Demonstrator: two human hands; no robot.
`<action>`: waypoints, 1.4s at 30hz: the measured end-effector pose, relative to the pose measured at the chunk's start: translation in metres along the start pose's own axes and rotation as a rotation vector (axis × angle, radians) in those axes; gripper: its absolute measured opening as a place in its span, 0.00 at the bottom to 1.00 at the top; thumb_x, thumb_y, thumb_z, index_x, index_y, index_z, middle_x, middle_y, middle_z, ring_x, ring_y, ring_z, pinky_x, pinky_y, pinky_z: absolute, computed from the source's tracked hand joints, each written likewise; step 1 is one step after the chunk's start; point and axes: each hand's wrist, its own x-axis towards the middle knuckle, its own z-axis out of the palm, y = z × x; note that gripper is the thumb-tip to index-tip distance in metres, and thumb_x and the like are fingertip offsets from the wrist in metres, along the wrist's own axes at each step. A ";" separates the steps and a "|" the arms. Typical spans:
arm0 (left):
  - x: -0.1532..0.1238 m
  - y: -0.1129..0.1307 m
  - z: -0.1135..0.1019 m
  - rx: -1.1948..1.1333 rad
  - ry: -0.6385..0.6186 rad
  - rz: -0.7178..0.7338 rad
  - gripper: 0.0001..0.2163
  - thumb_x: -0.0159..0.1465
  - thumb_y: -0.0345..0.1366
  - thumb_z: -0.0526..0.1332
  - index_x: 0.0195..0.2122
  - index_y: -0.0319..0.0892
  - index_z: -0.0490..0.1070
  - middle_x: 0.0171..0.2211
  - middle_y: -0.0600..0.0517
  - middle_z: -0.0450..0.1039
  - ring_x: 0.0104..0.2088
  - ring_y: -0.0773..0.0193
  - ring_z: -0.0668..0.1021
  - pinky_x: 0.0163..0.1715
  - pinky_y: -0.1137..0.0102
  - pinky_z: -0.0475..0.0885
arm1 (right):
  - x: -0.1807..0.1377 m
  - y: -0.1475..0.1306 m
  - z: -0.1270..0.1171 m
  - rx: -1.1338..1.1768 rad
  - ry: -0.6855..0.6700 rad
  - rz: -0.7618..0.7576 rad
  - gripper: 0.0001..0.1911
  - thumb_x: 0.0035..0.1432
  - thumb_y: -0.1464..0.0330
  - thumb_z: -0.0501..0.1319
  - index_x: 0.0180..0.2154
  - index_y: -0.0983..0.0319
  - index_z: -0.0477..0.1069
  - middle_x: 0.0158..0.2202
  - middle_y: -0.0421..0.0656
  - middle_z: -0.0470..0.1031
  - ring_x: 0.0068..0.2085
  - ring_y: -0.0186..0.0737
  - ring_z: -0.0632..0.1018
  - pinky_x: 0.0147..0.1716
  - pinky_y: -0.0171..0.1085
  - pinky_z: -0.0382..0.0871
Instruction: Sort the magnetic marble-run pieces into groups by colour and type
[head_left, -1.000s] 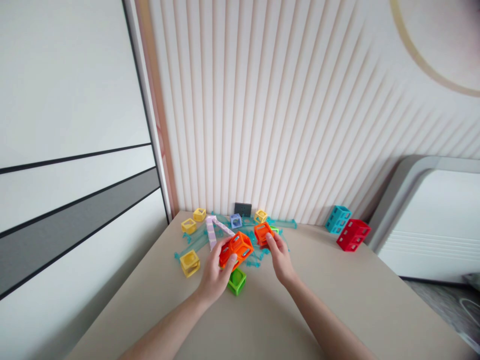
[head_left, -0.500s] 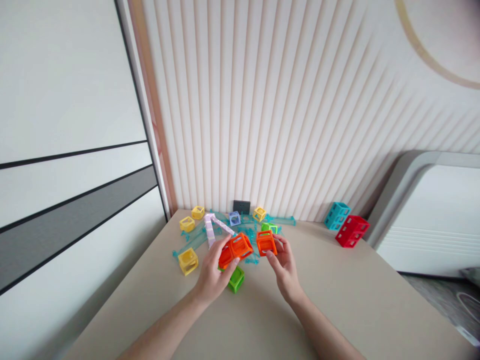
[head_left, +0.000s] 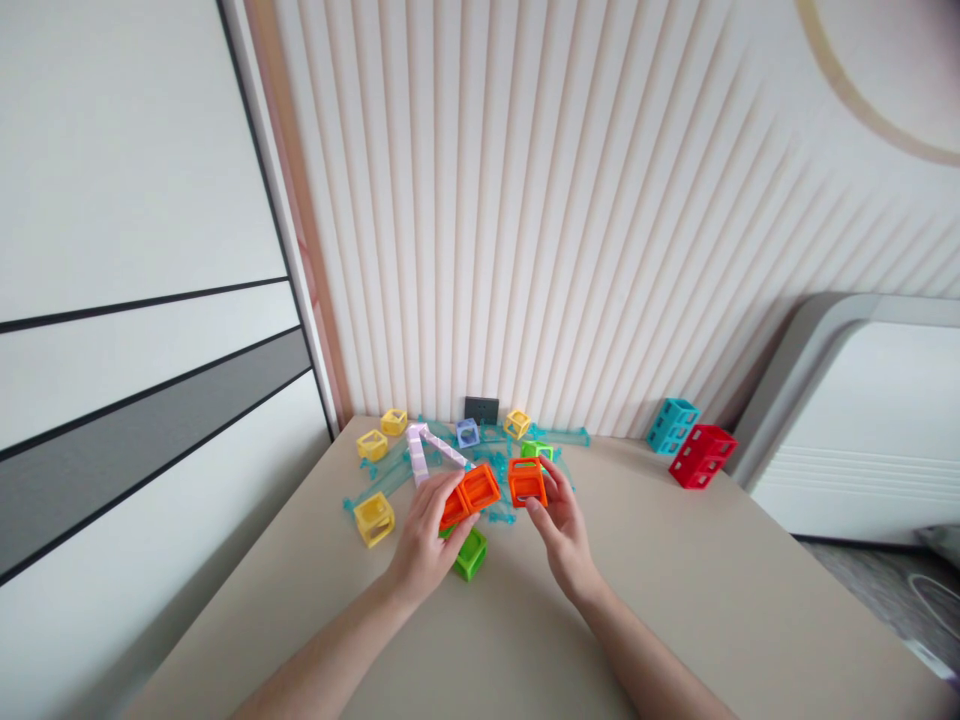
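Note:
My left hand [head_left: 426, 535] is closed around a pair of joined orange cube frames [head_left: 478, 489], partly covered by its fingers. A single orange cube frame [head_left: 528, 483] is pinched between the thumb and fingers of my right hand [head_left: 564, 530]. A narrow gap separates the two orange pieces. Below the left hand's fingers a green cube frame [head_left: 471, 554] rests on the table [head_left: 525, 640]. Another green cube frame [head_left: 537, 450] lies behind the right hand. Translucent teal track pieces [head_left: 504, 470] are spread behind and under the held cubes.
Yellow cube frames [head_left: 374, 519] lie at the left and back. A lilac strip piece [head_left: 418, 455] and a periwinkle cube [head_left: 467, 432] sit among the teal pieces. Teal blocks [head_left: 673, 426] and red blocks [head_left: 703, 457] stand at the right. A ribbed wall [head_left: 480, 200] bounds the back.
The orange pieces have turned slightly in my hands and the right one has shifted a little left. Both hands keep their hold. The view has moved slightly.

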 end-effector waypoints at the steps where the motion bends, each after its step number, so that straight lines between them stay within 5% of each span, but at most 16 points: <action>1: 0.000 0.000 0.000 0.000 -0.002 0.004 0.24 0.68 0.34 0.62 0.64 0.49 0.59 0.53 0.45 0.72 0.55 0.52 0.75 0.55 0.56 0.72 | 0.000 0.000 0.000 0.004 0.002 0.003 0.29 0.59 0.56 0.67 0.60 0.52 0.64 0.55 0.49 0.75 0.51 0.51 0.78 0.51 0.50 0.74; 19: -0.003 0.001 -0.003 -0.034 -0.052 0.015 0.22 0.68 0.34 0.59 0.63 0.42 0.60 0.53 0.42 0.70 0.55 0.53 0.73 0.55 0.57 0.72 | -0.004 0.007 -0.005 0.040 -0.051 -0.057 0.28 0.61 0.58 0.67 0.60 0.51 0.65 0.56 0.48 0.74 0.52 0.50 0.77 0.45 0.44 0.77; 42: -0.007 -0.001 -0.005 -0.121 -0.155 -0.011 0.21 0.68 0.36 0.58 0.62 0.43 0.62 0.53 0.42 0.71 0.55 0.52 0.73 0.56 0.57 0.71 | -0.011 0.009 -0.006 0.011 -0.142 -0.114 0.22 0.65 0.61 0.64 0.59 0.48 0.67 0.58 0.46 0.73 0.55 0.46 0.76 0.53 0.44 0.73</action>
